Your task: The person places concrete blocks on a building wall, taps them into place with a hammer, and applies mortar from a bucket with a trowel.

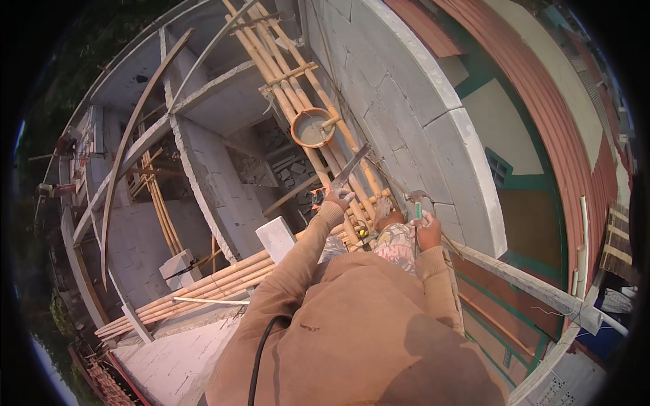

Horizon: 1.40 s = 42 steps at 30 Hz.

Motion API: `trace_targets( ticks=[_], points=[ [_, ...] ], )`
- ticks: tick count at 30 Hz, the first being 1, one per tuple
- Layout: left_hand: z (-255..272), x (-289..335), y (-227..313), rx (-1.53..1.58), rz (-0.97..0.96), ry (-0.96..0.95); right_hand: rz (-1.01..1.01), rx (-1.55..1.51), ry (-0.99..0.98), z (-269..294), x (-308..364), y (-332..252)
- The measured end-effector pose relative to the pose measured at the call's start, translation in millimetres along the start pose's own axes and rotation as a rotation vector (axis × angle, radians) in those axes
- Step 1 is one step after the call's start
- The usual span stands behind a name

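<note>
My left hand (340,201) is closed around a handsaw with an orange and black handle (317,197). Its grey blade (352,168) points up and to the right, over the bamboo poles. My right hand (428,231) grips a hammer (418,197) by its green handle, the metal head upward, near the block wall (406,122). Beyond the saw, an orange bowl (295,128) of grey mortar rests on the bamboo, with a tan handle-like piece lying across its rim. Below my hands, a bare foot (386,211) shows on the poles.
Bamboo poles (298,88) form a narrow walkway along the wall, with a drop to rubble (291,169) at its left. A pale block (276,238) stands by my left forearm. Concrete beams (196,162) cross at left; red metal roofing (542,81) lies beyond the wall.
</note>
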State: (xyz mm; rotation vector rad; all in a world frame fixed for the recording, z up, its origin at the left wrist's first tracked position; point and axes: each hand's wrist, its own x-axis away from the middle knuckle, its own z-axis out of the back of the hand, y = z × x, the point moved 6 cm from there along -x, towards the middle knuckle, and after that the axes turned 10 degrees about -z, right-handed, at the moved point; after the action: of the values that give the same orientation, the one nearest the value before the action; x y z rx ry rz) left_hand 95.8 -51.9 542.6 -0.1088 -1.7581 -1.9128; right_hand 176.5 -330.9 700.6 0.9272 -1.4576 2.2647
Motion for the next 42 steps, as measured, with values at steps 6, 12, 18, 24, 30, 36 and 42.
trace_targets(
  ticks=[6,12,18,24,30,36,42],
  points=[
    [-53,-32,46,0.307,0.078,-0.135,0.057,-0.095,0.158,46,24,-17],
    [-81,-63,128,0.243,-0.027,-0.214,0.116,-0.173,0.251,81,52,-42],
    [-133,-108,209,0.127,0.003,-0.207,0.191,-0.231,0.496,121,72,-53],
    [-212,-110,281,-0.013,0.129,-0.173,0.123,0.021,0.823,182,83,-23],
    [-274,-119,291,-0.041,0.218,-0.218,0.024,-0.057,0.951,218,102,-10],
    [-296,-114,284,-0.017,0.151,-0.211,0.101,-0.200,1.128,233,117,2],
    [-300,-131,255,0.129,0.128,-0.196,0.138,-0.140,1.236,231,111,-1]
  ],
)
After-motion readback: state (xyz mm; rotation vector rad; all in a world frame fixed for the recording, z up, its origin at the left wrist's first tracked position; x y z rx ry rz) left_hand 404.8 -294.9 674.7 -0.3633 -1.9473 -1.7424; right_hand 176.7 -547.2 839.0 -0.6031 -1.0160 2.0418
